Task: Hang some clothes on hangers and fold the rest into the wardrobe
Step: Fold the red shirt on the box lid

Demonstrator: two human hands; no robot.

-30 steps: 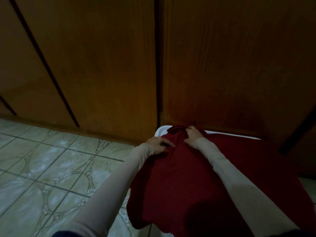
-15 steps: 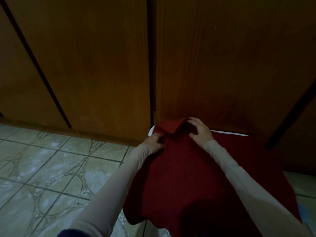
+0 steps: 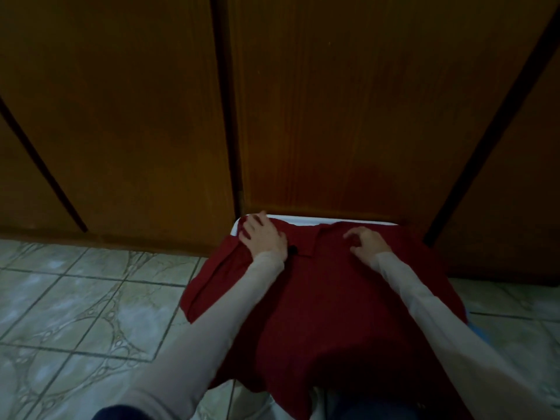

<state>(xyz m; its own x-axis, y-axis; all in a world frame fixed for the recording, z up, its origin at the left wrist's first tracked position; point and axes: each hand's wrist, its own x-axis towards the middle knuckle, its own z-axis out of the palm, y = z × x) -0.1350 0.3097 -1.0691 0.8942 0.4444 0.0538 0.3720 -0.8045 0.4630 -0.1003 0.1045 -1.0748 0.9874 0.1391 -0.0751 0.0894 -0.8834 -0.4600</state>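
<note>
Shirt: a dark red shirt (image 3: 318,298) lies spread over a white surface (image 3: 303,220), whose edge shows only as a thin strip at the far side; the shirt's left part hangs over toward the floor.
Collar: the collar (image 3: 306,241) lies at the far end of the shirt, between the two hands, with a small dark button (image 3: 292,248) just beside the left wrist.
Left hand: the left hand (image 3: 263,236) lies flat on the far left corner of the shirt, fingers straight and slightly apart, pressing the cloth down.
Right hand: the right hand (image 3: 365,242) rests on the shirt to the right of the collar, fingers curled with tips on the cloth; whether they pinch any fabric cannot be told.
Sleeves: both forearms are covered in pale long sleeves (image 3: 424,298) reaching in from the near edge.
Wardrobe: brown wooden wardrobe doors (image 3: 333,101) stand closed right behind the white surface, which sits against them.
Floor: greenish patterned tiles (image 3: 75,298) fill the near left.
Blue thing: a bit of something blue (image 3: 472,327) peeks out at the shirt's right edge; it is too hidden to identify.
</note>
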